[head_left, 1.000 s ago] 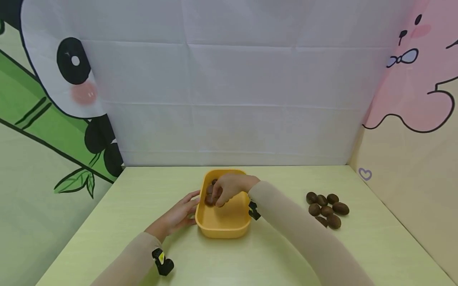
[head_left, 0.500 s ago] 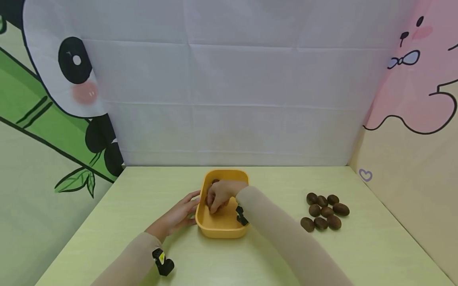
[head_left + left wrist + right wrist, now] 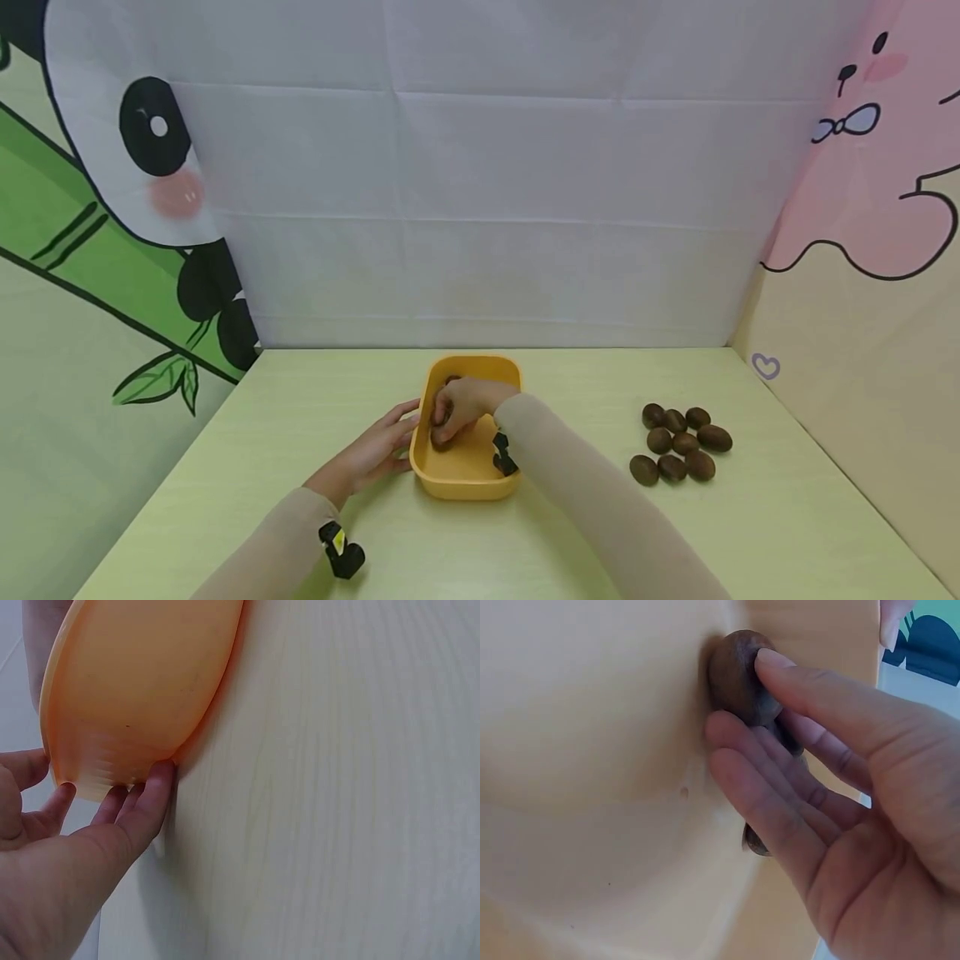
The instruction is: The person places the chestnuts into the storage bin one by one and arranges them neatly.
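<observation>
Room: yellow tray [image 3: 459,468], near end | Obstacle: right sleeve [image 3: 592,500] across right side

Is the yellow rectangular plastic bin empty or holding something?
Holding something: the right wrist view shows oval brown nut-like pieces inside the yellow bin, at the right hand, which hides their count.

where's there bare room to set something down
Bare table between the yellow tray and the brown pieces, beyond the right sleeve; also left of the left hand. Crowded: the tray's left side, with the right hand and more such pieces.
</observation>
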Motion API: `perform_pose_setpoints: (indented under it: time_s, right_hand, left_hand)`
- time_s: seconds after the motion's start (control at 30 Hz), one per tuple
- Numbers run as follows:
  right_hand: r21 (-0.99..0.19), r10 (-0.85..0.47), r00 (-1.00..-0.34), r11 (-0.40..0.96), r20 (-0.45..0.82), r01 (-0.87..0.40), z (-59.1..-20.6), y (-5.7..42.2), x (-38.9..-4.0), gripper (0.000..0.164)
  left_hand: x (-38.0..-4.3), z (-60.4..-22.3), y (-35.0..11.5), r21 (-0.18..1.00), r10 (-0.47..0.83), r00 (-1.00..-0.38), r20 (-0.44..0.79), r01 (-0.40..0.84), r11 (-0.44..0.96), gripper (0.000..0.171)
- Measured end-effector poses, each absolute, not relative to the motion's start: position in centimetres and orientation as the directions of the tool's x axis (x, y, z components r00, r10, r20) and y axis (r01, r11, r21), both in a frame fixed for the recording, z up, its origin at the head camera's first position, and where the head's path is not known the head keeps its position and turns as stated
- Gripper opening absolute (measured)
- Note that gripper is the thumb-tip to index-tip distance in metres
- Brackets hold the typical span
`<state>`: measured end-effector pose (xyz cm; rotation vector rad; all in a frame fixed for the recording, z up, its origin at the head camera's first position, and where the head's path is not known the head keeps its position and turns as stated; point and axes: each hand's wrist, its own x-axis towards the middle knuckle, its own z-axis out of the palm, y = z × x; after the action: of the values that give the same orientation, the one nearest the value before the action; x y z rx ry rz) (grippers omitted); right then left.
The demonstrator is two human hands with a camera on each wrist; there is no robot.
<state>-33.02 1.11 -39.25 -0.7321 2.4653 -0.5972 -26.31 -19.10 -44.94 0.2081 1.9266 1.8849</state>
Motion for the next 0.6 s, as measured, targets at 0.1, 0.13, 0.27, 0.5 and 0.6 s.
perform_pose_setpoints:
  time_s: [0.1,0.13,0.27,0.5,0.6]
  right_hand:
    - [-0.523,-0.588,-0.740,0.764,-0.326,-0.377,-39.4,1.1,-33.1,0.023]
    - [-0.527,-0.590,-0.738,0.762,-0.328,-0.376,-39.4,1.1,-33.1,0.022]
    - [-0.566,-0.613,-0.717,0.738,-0.334,-0.367,-39.1,1.2,-33.1,0.016]
    - [-0.565,-0.665,-0.670,0.708,-0.330,-0.424,-37.2,2.3,-33.0,0.021]
    - [-0.535,-0.671,-0.666,0.712,-0.327,-0.454,-36.4,3.1,-33.1,0.025]
  left_hand:
    - [-26.3,-44.9,-19.1,0.979,0.407,-0.891,-0.201,-0.192,0.062,0.058]
    - [-26.3,-44.9,-19.1,0.979,0.411,-0.890,-0.200,-0.193,0.058,0.058]
    - [-26.2,-44.8,-19.1,0.980,0.420,-0.886,-0.196,-0.192,0.052,0.058]
    - [-26.2,-44.8,-19.1,0.979,0.404,-0.892,-0.202,-0.197,0.054,0.057]
    - [-26.2,-44.8,-19.0,0.978,0.397,-0.894,-0.205,-0.201,0.052,0.057]
